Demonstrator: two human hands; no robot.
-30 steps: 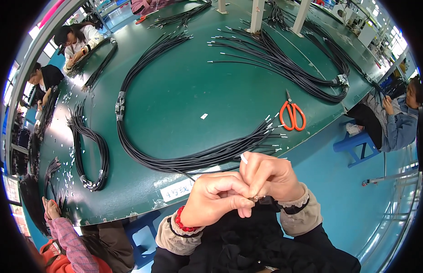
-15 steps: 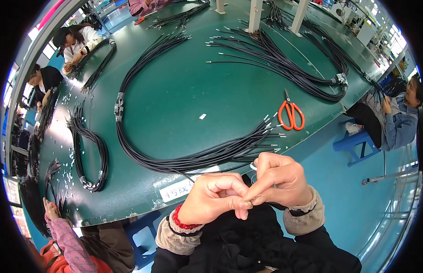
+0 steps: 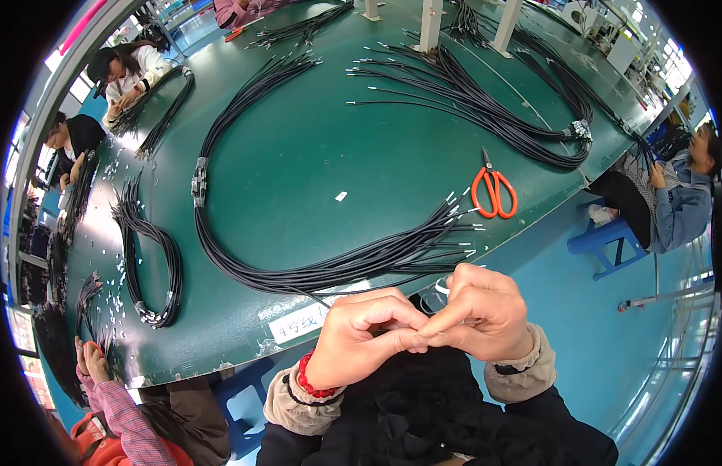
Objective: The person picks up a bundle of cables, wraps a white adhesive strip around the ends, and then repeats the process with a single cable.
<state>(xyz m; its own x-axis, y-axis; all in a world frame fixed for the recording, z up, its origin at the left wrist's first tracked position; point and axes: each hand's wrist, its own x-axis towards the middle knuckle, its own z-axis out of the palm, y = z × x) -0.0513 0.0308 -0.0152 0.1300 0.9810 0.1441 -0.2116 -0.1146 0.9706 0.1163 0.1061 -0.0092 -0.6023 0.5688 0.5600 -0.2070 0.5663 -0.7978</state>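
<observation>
Many black, metal-tipped wires [image 3: 361, 260]

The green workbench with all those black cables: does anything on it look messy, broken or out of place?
Nothing looks broken. The black cable bundles lie in tidy loops on the green table, and the orange scissors lie flat near its edge. Only a small white scrap sits loose mid-table. The left hand and right hand meet fingertip to fingertip just off the table's edge.

Smooth matt green table top [image 3: 314, 155], black rubbery cable bundle [image 3: 299, 272] with bare metal tips, glossy orange plastic-handled scissors [image 3: 493, 193]
</observation>
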